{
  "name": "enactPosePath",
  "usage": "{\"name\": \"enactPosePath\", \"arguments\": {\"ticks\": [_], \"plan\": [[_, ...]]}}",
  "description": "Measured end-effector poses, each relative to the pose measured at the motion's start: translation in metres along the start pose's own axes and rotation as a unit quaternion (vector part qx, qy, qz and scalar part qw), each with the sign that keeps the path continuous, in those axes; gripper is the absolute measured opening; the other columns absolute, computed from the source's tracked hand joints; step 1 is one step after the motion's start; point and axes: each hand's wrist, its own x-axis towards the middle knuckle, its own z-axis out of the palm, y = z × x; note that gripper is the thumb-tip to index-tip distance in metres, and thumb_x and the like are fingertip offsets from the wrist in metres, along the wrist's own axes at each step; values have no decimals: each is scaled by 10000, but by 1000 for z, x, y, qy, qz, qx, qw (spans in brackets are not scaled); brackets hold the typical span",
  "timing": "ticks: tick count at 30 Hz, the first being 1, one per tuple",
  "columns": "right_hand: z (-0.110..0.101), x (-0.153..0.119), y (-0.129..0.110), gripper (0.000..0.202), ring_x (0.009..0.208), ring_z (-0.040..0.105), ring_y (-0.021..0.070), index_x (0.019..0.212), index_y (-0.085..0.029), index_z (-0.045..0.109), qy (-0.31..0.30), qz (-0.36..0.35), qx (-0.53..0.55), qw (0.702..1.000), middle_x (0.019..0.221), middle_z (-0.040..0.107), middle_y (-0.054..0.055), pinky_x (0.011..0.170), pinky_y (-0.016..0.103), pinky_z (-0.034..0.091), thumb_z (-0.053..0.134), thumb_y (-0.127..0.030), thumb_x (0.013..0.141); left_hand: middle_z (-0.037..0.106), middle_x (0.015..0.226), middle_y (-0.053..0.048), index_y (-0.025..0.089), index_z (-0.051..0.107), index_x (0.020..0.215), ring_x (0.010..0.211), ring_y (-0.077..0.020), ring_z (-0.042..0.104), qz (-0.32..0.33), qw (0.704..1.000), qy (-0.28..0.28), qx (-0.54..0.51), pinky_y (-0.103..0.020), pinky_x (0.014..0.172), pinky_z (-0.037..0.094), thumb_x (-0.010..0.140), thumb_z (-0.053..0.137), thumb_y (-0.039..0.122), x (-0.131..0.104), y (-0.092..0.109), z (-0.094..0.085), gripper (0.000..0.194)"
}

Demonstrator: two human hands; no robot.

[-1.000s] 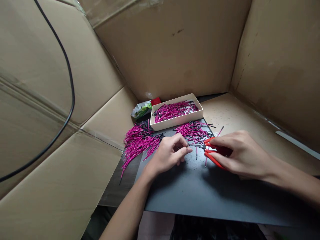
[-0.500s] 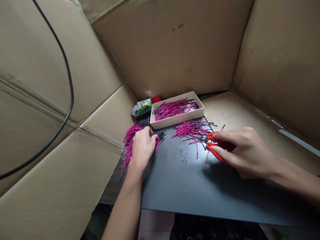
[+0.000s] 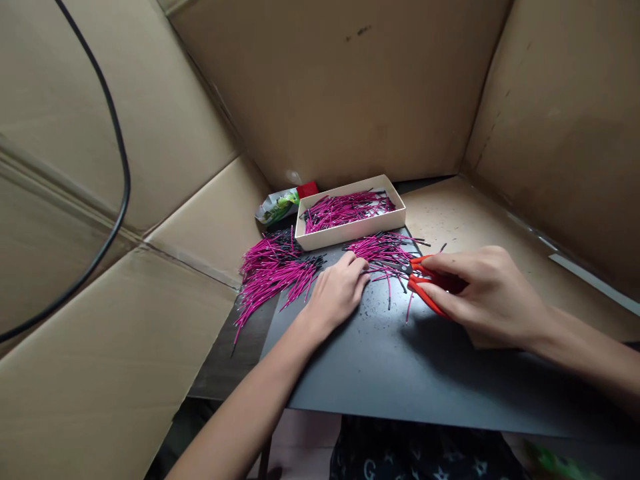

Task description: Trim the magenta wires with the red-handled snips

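My right hand (image 3: 493, 293) grips red-handled scissors or cutters (image 3: 425, 293), their dark blades pointing left over the right pile of magenta wires (image 3: 377, 248). Close to the blade tips, my left hand (image 3: 340, 287) has its fingers closed together; what they hold is too small to make out. A bigger pile of magenta wires with black ends (image 3: 265, 277) lies to the left of my left hand. Behind the piles, a cream open box (image 3: 350, 235) holds many more magenta wires (image 3: 340, 210).
A green and white packet with a red part (image 3: 280, 205) lies left of the box. Cardboard walls (image 3: 325, 100) surround the grey work surface (image 3: 360, 380), which has small dark scraps on it. A black cable (image 3: 123, 153) hangs at left.
My left hand has moved right, from the left wire pile to the blade tips. My right hand keeps its hold at nearly the same place. The whole view has shifted slightly.
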Motion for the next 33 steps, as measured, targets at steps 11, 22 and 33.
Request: {"name": "enactPosePath", "arguments": {"ticks": [11,22,33], "plan": [[0,1,1,198,485,458,107,808,-157,690,-17,3,-2,1000,567,593,11,490,253,312,553,-294,846,583,947,-68,187,518,890,803,-198,592,-7,1000,4,4,-304,684,464,951,420,221,9,5,5,120],[-1,0,1,200,522,532,116,845,-153,697,-12,2,3,1000,645,661,36,513,254,361,560,-298,852,548,1050,-89,154,543,1047,958,-186,542,6,988,111,-111,-331,852,480,727,356,-104,10,-2,1,452],[-2,0,-1,208,505,511,114,857,-141,698,-9,9,6,1000,611,637,26,508,257,351,558,-294,848,549,1006,-85,156,609,970,924,-211,508,83,996,8,-42,-357,824,468,898,499,174,25,5,10,133]]}}
